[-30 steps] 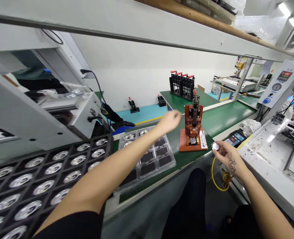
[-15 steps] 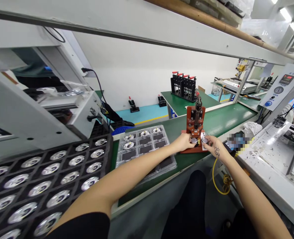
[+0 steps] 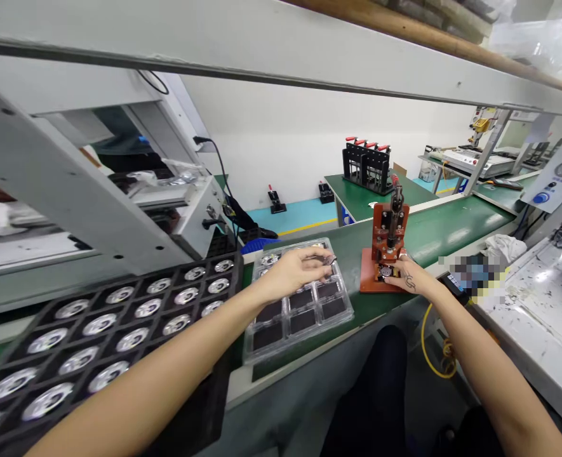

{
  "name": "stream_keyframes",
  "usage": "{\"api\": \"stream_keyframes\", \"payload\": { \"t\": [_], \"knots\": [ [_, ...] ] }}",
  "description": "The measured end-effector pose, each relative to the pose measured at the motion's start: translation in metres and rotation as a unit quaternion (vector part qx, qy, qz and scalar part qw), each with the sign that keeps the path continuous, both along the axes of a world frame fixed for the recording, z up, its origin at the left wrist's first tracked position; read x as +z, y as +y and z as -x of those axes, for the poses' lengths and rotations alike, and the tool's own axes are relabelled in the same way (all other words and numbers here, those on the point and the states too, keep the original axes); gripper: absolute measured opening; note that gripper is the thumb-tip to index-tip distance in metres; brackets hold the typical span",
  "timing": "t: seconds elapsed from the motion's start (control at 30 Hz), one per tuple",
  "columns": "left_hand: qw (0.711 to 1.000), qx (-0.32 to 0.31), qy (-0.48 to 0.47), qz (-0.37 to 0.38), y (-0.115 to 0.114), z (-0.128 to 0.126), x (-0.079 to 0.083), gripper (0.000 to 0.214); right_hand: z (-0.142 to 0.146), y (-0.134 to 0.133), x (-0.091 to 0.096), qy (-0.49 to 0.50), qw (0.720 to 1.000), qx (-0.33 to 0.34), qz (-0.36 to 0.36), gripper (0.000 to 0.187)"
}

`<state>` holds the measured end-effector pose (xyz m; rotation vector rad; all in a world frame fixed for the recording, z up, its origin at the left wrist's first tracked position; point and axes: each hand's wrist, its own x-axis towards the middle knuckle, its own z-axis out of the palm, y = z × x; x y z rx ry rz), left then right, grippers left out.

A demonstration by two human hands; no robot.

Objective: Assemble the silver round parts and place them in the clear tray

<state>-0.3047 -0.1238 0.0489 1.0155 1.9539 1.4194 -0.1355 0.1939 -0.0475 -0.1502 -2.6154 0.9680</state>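
My left hand (image 3: pixel 297 271) is over the clear plastic tray (image 3: pixel 287 358), its fingers closed around a small round metal part (image 3: pixel 330 259) seen nearly edge-on. Dark square pockets fill the tray, and shiny round parts lie in its far row, partly hidden by the hand. At the base of a red toggle-clamp fixture (image 3: pixel 381 231), my right hand (image 3: pixel 410 274) has its fingertips on another round metal part (image 3: pixel 385 271). The fixture's clamp stands above that part, with its handle up.
At left, a black foam tray (image 3: pixel 133 311) carries rows of shiny round parts. A black clamp fixture with red handles (image 3: pixel 366 166) stands on the table behind. To the right are a control box (image 3: pixel 559 171), a white cloth (image 3: pixel 507 246) and a coiled yellow hose (image 3: pixel 447 358).
My left hand has moved left from the red fixture to the plastic tray with a round part. My right hand has brought its round part into the fixture base. The view has shifted left.
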Motion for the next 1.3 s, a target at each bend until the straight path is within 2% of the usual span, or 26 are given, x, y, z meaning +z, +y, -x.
{"api": "stream_keyframes", "payload": {
  "t": [0.07,0.13,0.2,0.27,0.33,0.4,0.47,0.5,0.57,0.63,0.73,0.8,0.9,1.0,1.1,1.2,1.3],
  "knots": [
    [0.994,0.024,-0.101,-0.023,-0.016,-0.006,0.006,0.061,-0.010,0.009,0.015,0.013,1.000,-0.028,0.004,0.028],
    [0.985,0.050,-0.153,-0.058,-0.029,-0.014,0.012,0.063,-0.014,0.023,0.041,0.041,0.996,-0.075,0.011,0.047],
    [0.981,0.065,-0.164,-0.079,-0.034,-0.023,0.018,0.065,-0.006,0.038,0.076,0.086,0.987,-0.131,0.020,0.069],
    [0.984,0.059,-0.148,-0.083,-0.030,-0.032,0.023,0.065,0.015,0.045,0.117,0.133,0.977,-0.163,0.030,0.080],
    [0.988,0.035,-0.129,-0.080,-0.022,-0.041,0.028,0.063,0.041,0.041,0.159,0.153,0.978,-0.133,0.045,0.081],
    [0.991,0.001,-0.117,-0.072,-0.013,-0.050,0.031,0.060,0.059,0.024,0.194,0.175,0.979,-0.059,0.088,0.084],
    [0.992,-0.025,-0.107,-0.065,-0.009,-0.056,0.033,0.057,0.059,-0.002,0.215,0.229,0.965,-0.003,0.125,0.083],
    [0.993,-0.030,-0.100,-0.061,-0.009,-0.057,0.033,0.056,0.052,-0.016,0.218,0.261,0.957,0.007,0.124,0.080],
    [0.994,-0.028,-0.085,-0.057,-0.011,-0.058,0.031,0.055,0.025,-0.041,0.213,0.309,0.948,-0.004,0.080,0.066],
    [0.996,-0.020,-0.073,-0.055,-0.015,-0.057,0.028,0.053,-0.004,-0.058,0.193,0.356,0.934,-0.028,0.006,0.051],
    [0.996,-0.029,-0.069,-0.053,-0.016,-0.056,0.023,0.051,-0.030,-0.066,0.155,0.384,0.919,0.004,-0.089,0.037],
    [0.995,-0.045,-0.074,-0.058,-0.011,-0.059,0.020,0.051,-0.033,-0.066,0.136,0.383,0.917,0.018,-0.109,0.031],
    [0.992,-0.072,-0.085,-0.065,0.001,-0.070,0.018,0.049,-0.029,-0.065,0.123,0.368,0.924,0.015,-0.102,0.027],
    [0.988,-0.102,-0.091,-0.073,0.011,-0.085,0.020,0.048,-0.033,-0.068,0.124,0.345,0.934,0.020,-0.090,0.025],
    [0.986,-0.125,-0.084,-0.074,0.014,-0.101,0.023,0.046,-0.049,-0.077,0.126,0.306,0.946,0.006,-0.103,0.028],
    [0.987,-0.131,-0.050,-0.077,0.014,-0.113,0.027,0.044,-0.072,-0.095,0.121,0.323,0.939,-0.075,-0.089,0.028],
    [0.987,-0.132,-0.019,-0.087,0.015,-0.121,0.031,0.041,-0.092,-0.115,0.110,0.293,0.947,-0.130,0.001,0.019]
  ]
}}
